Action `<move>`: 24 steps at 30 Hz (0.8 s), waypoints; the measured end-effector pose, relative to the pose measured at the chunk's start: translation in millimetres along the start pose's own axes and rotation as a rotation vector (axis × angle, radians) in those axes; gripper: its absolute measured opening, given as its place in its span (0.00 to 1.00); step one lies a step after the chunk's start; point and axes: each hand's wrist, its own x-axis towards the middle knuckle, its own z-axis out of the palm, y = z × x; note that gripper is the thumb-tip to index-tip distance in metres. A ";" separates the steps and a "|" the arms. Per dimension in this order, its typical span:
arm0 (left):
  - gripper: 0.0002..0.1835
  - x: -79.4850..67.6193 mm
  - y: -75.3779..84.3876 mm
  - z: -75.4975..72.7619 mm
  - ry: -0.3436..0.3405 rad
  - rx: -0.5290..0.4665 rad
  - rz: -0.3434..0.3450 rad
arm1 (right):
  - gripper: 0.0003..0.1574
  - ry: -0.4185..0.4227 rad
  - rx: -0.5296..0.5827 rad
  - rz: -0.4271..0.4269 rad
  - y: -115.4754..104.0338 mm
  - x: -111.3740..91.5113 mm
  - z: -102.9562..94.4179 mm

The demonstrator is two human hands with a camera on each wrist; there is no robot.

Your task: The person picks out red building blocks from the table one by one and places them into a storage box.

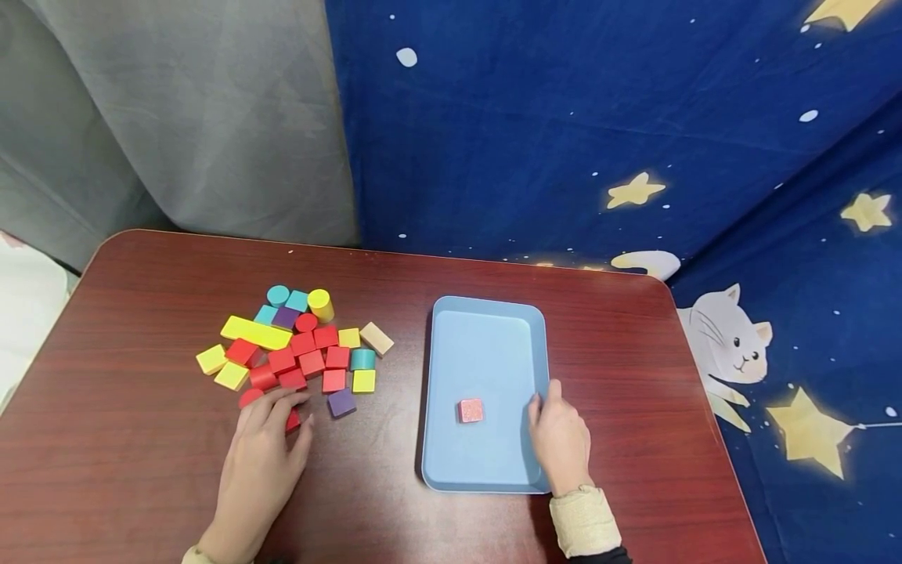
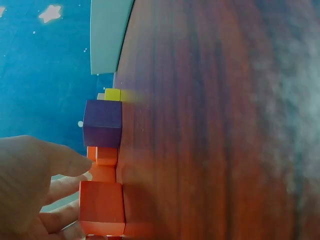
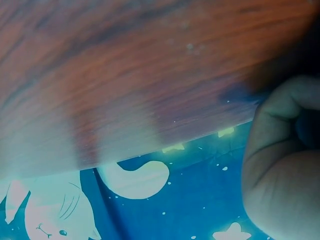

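Observation:
On the left of the table, my left hand [image 1: 264, 450] reaches over the near edge of a pile of coloured wooden blocks. Its thumb is spread from the fingers, and a red block [image 1: 292, 421] lies in the gap. In the left wrist view, fingers [image 2: 60, 220] pass behind a red cube [image 2: 101, 202], with the thumb apart from it. My right hand [image 1: 561, 439] grips the right rim of a light blue tray [image 1: 486, 333]. A pinkish-red cube [image 1: 470, 410] sits in the tray. The right wrist view shows only part of that hand [image 3: 285, 165].
Around the left hand lie several red blocks [image 1: 312, 363], a long yellow bar [image 1: 257, 333], a yellow cylinder [image 1: 320, 305], teal blocks [image 1: 297, 301] and a purple block [image 1: 342, 403]. A plain wood block [image 1: 377, 338] is at the pile's right. Curtains [image 1: 493, 141] hang behind the table.

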 end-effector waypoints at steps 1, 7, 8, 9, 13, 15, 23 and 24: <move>0.22 0.0 -0.4 -0.3 -0.004 0.004 -0.003 | 0.13 0.001 0.000 0.000 0.0 0.0 -0.1; 0.25 -0.5 -2.5 -2.0 -0.033 0.054 -0.021 | 0.13 -0.001 0.000 0.001 0.4 0.1 0.1; 0.25 -0.6 -2.8 -2.5 -0.042 0.058 -0.025 | 0.13 -0.001 0.000 0.000 0.5 0.1 0.3; 0.26 -0.7 -3.2 -3.1 -0.051 0.060 -0.029 | 0.13 -0.001 0.001 0.000 0.5 0.1 0.5; 0.29 -1.0 -5.3 -4.8 -0.082 0.059 -0.035 | 0.13 0.006 -0.002 -0.008 1.0 0.4 1.3; 0.31 -1.4 -6.4 -5.1 -0.087 0.056 -0.034 | 0.13 0.008 -0.004 -0.009 1.4 0.5 1.6; 0.35 -1.1 -8.3 -4.1 -0.108 0.069 -0.045 | 0.14 -0.012 0.003 0.007 1.1 0.0 1.2; 0.36 -0.8 -8.5 -3.9 -0.106 0.068 -0.040 | 0.14 -0.011 0.002 0.008 1.0 0.0 1.1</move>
